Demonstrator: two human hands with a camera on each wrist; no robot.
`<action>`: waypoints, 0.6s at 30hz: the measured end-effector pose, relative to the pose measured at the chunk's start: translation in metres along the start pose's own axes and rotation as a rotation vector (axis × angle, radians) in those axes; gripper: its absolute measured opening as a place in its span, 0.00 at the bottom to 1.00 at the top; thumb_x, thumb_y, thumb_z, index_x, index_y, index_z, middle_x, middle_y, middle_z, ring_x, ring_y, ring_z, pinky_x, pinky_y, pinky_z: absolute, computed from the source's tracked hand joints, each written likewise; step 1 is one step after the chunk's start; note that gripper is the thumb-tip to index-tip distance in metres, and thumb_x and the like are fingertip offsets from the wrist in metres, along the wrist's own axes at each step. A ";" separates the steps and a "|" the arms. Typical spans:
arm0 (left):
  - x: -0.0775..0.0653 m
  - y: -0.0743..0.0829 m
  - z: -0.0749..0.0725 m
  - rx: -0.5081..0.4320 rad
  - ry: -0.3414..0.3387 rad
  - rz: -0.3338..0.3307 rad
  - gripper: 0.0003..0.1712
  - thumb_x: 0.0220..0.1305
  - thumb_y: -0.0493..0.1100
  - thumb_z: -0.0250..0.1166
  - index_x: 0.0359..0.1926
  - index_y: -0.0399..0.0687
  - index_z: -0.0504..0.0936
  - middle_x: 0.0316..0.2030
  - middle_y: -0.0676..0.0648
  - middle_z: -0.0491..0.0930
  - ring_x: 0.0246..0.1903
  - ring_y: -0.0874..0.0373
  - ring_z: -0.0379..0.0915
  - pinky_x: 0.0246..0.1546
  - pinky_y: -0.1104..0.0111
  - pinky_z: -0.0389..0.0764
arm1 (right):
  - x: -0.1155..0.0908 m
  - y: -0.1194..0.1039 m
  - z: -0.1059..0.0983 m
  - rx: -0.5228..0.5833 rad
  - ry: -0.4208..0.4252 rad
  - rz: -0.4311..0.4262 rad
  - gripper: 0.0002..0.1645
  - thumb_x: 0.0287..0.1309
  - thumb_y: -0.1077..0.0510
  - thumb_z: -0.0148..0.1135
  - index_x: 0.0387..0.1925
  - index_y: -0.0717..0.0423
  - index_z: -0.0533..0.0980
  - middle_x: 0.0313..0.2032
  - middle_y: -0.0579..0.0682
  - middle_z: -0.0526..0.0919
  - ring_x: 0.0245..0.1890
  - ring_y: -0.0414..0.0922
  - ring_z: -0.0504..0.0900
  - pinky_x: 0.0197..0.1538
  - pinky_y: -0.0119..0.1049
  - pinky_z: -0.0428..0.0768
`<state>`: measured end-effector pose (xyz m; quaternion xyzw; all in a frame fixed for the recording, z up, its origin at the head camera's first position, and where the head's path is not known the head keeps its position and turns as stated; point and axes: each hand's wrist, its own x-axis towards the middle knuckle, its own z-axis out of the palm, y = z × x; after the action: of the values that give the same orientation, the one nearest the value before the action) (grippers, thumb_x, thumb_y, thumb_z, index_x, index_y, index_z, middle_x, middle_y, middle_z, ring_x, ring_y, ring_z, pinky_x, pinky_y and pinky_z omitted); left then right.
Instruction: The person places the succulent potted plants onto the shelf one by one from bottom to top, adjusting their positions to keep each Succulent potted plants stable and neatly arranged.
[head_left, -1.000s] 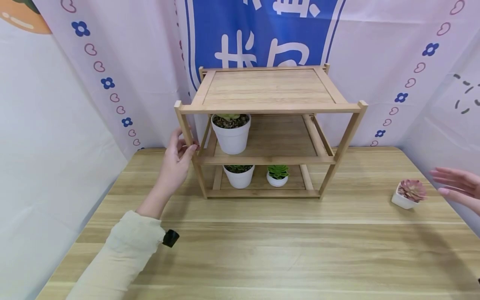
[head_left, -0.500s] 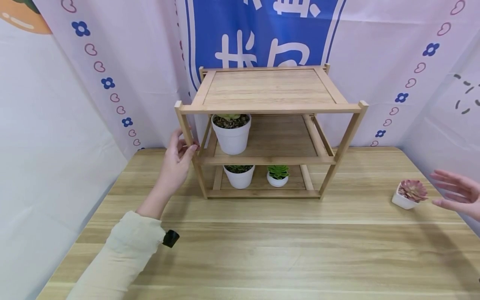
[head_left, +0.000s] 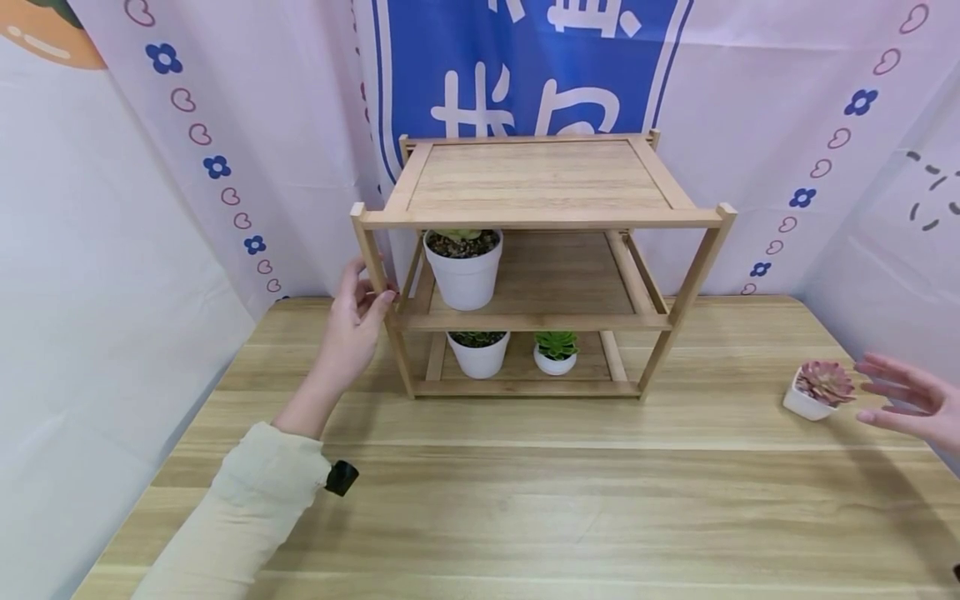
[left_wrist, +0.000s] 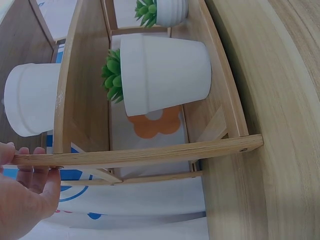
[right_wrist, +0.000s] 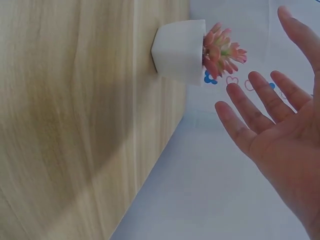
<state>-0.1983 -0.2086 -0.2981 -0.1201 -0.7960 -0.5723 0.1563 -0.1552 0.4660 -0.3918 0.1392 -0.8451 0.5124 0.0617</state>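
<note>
My left hand (head_left: 355, 329) grips the front left post of a three-tier wooden shelf (head_left: 555, 218), thumb in front and fingers behind. In the left wrist view the same hand (left_wrist: 30, 192) pinches that post near the middle tier. At the right, my right hand (head_left: 911, 400) hovers with fingers spread beside a pink succulent (head_left: 825, 382) in a small white square pot (head_left: 807, 405). The right wrist view shows the hand (right_wrist: 285, 125) apart from the pot (right_wrist: 180, 52), palm and fingers extended, nothing held.
A large white pot (head_left: 465, 279) stands on the middle tier's left. On the bottom tier are another white pot (head_left: 480, 358) and a small green succulent (head_left: 556, 346) in a round white bowl. The wooden table (head_left: 525, 500) meets patterned cloth (head_left: 750, 125) behind.
My right hand has come slightly down and left, nearer the pink succulent. The left hand keeps its grip on the post, and the shelf and pots stay put.
</note>
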 end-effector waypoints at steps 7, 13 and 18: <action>0.001 -0.002 0.001 0.001 0.001 0.007 0.29 0.79 0.31 0.50 0.76 0.38 0.56 0.54 0.27 0.73 0.57 0.36 0.73 0.69 0.54 0.70 | -0.001 0.003 0.006 0.053 -0.019 0.012 0.54 0.58 0.83 0.60 0.71 0.28 0.67 0.56 0.17 0.75 0.50 0.17 0.74 0.42 0.13 0.76; 0.001 -0.002 0.001 -0.003 0.001 0.006 0.29 0.79 0.31 0.49 0.76 0.39 0.56 0.53 0.29 0.73 0.57 0.37 0.73 0.68 0.55 0.71 | -0.002 0.008 0.006 -0.086 -0.035 0.115 0.52 0.66 0.73 0.62 0.79 0.33 0.54 0.55 0.11 0.66 0.48 0.12 0.70 0.40 0.11 0.71; 0.001 -0.003 0.000 -0.004 0.002 0.006 0.29 0.79 0.31 0.50 0.76 0.39 0.56 0.53 0.28 0.73 0.56 0.37 0.74 0.67 0.55 0.72 | -0.003 0.011 0.005 -0.170 -0.044 0.170 0.54 0.69 0.67 0.63 0.83 0.42 0.43 0.55 0.13 0.62 0.47 0.11 0.68 0.39 0.10 0.69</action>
<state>-0.2006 -0.2091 -0.3005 -0.1221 -0.7944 -0.5735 0.1586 -0.1558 0.4672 -0.4042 0.0724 -0.8954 0.4392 0.0108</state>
